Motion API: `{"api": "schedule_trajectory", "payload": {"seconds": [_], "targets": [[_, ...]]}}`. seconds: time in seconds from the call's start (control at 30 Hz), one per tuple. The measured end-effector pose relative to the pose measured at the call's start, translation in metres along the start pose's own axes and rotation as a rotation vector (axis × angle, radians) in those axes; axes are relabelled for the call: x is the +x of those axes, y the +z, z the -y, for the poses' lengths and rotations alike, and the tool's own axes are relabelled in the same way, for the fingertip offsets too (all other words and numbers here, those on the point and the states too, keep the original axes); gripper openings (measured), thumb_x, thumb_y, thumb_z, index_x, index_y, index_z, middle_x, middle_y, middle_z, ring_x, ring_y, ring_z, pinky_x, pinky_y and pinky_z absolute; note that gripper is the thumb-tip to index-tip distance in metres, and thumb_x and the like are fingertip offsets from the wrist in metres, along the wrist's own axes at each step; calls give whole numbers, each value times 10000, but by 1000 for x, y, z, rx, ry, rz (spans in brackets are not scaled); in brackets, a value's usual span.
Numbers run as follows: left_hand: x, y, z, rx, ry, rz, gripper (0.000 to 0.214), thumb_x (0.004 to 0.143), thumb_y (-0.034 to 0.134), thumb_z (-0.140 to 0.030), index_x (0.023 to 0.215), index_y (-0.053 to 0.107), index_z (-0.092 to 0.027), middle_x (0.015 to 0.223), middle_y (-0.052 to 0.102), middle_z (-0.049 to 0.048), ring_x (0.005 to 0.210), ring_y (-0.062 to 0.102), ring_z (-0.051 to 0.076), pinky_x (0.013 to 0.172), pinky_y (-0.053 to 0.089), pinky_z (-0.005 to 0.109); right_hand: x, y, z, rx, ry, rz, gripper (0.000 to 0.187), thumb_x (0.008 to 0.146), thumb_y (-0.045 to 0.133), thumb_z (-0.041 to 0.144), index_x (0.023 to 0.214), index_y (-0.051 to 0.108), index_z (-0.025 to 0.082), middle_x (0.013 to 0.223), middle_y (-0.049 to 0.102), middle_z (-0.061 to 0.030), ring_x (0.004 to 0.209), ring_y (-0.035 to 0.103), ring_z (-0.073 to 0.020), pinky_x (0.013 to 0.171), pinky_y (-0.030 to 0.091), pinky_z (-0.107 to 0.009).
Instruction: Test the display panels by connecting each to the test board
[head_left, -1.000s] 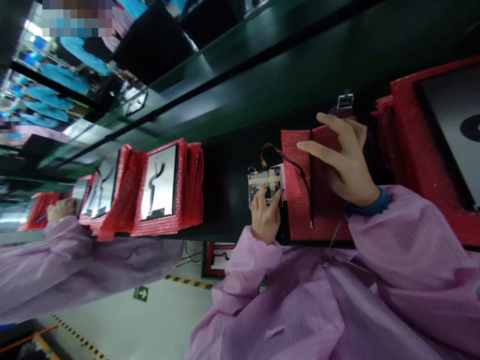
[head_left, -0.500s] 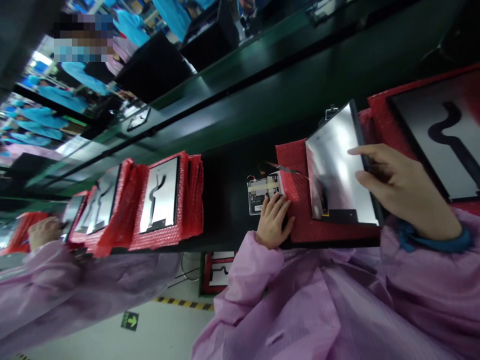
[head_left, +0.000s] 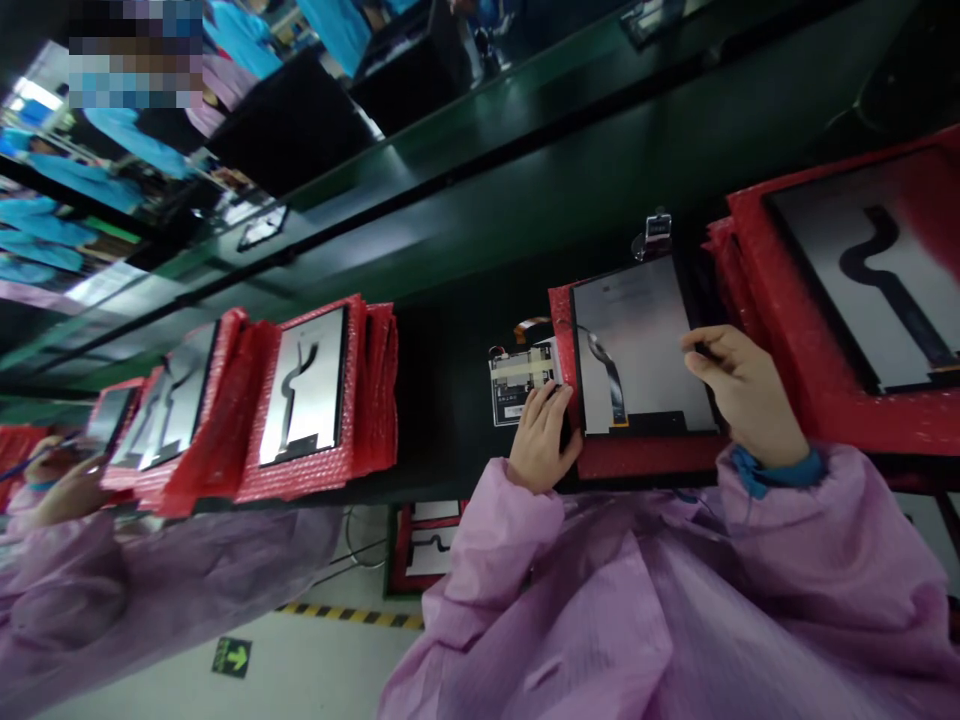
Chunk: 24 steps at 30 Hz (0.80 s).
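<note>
A flat grey display panel (head_left: 645, 340) with a dark ribbon cable lies on a red bubble-wrap sheet (head_left: 645, 455) in front of me. My right hand (head_left: 742, 395) grips the panel's right edge, fingers curled over it. My left hand (head_left: 541, 438) rests with fingers flat on a small circuit board (head_left: 517, 385) with tan tape strips, just left of the red sheet. An orange flex cable (head_left: 531, 325) runs from the board towards the panel.
A stack of red-wrapped panels (head_left: 862, 290) sits at the right, another stack (head_left: 307, 400) at the left. A co-worker's hand (head_left: 64, 480) and pink sleeve work further left. A small clip (head_left: 658, 228) stands behind the panel. A green conveyor (head_left: 525, 180) runs behind.
The panel has gone from standing on edge to lying flat on the red sheet, my right hand lowering with it. My left hand stayed on the circuit board.
</note>
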<state>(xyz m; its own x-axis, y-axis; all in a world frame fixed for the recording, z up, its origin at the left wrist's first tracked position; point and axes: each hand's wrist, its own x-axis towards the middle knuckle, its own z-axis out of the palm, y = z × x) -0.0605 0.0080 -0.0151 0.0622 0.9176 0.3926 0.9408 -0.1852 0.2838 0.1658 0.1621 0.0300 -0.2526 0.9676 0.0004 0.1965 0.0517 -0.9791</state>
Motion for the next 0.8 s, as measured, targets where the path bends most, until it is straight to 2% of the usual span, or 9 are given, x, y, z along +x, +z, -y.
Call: {"api": "schedule_trajectory", "payload": {"seconds": [0.1, 0.17, 0.23, 0.3, 0.37, 0.47, 0.57, 0.67, 0.8], "targets": [[0, 0, -1, -35, -6, 19, 538, 975, 504, -243, 1487, 384, -130, 1393, 606, 178, 1441, 442, 309, 1168, 415, 528, 0, -1, -7, -119, -10, 30, 202, 836, 575, 277, 1018, 639, 220, 869, 636, -49, 801, 602, -199, 763, 508, -378], [2, -4, -2, -48, 17, 27, 473, 980, 514, -259, 1430, 460, -126, 1384, 609, 183, 1429, 447, 317, 1164, 411, 541, -5, -3, -1, -360, -108, 16, 244, 864, 555, 289, 1078, 635, 205, 1009, 653, -109, 973, 620, -276, 900, 509, -487], [8, -12, -1, -53, 70, -12, 353, 974, 526, -245, 1310, 571, -148, 1296, 659, 162, 1330, 534, 300, 1115, 458, 516, -9, -1, 12, -634, -254, -16, 295, 895, 554, 322, 1136, 641, 175, 1234, 602, -183, 1203, 536, -371, 1035, 430, -596], [21, -25, 1, -37, 117, -117, 229, 962, 531, -211, 1153, 655, -191, 1136, 710, 114, 1137, 633, 253, 1001, 523, 447, -5, 7, 28, -781, -384, 9, 351, 935, 533, 364, 1200, 636, 159, 1375, 525, -208, 1309, 443, -410, 1085, 385, -625], [41, -37, 7, 14, 116, -269, 184, 952, 527, -193, 1042, 686, -213, 1015, 719, 84, 980, 653, 222, 899, 533, 403, 9, 24, 40, -750, -469, 144, 368, 965, 500, 382, 1227, 635, 161, 1349, 558, -191, 1278, 472, -379, 1084, 409, -587], [76, -45, 21, 69, 19, -404, 227, 973, 491, -246, 1065, 692, -196, 1066, 709, 104, 1045, 617, 248, 957, 488, 438, 41, 56, 42, -582, -511, 427, 288, 943, 549, 385, 1056, 687, 159, 1227, 637, -160, 1228, 526, -337, 1110, 389, -543], [100, -36, 36, 53, -24, -335, 255, 983, 479, -289, 1056, 697, -180, 1103, 703, 104, 1114, 580, 260, 1002, 448, 445, 65, 79, 33, -375, -442, 600, 199, 911, 570, 362, 889, 662, 187, 1052, 685, -106, 1051, 615, -266, 1022, 447, -490], [104, -25, 46, 6, -31, -276, 235, 968, 489, -269, 912, 703, -189, 1017, 712, 79, 1041, 588, 240, 968, 440, 428, 68, 85, 24, -312, -417, 616, 201, 925, 489, 325, 851, 623, 194, 1001, 683, -88, 954, 631, -222, 917, 496, -427], [98, -22, 49, -88, -3, -132, 184, 915, 532, -273, 812, 668, -205, 941, 729, 46, 968, 607, 224, 994, 396, 459, 59, 83, 20, -277, -398, 606, 155, 890, 507, 280, 794, 599, 201, 1058, 683, -84, 1026, 618, -222, 979, 464, -432]]}}
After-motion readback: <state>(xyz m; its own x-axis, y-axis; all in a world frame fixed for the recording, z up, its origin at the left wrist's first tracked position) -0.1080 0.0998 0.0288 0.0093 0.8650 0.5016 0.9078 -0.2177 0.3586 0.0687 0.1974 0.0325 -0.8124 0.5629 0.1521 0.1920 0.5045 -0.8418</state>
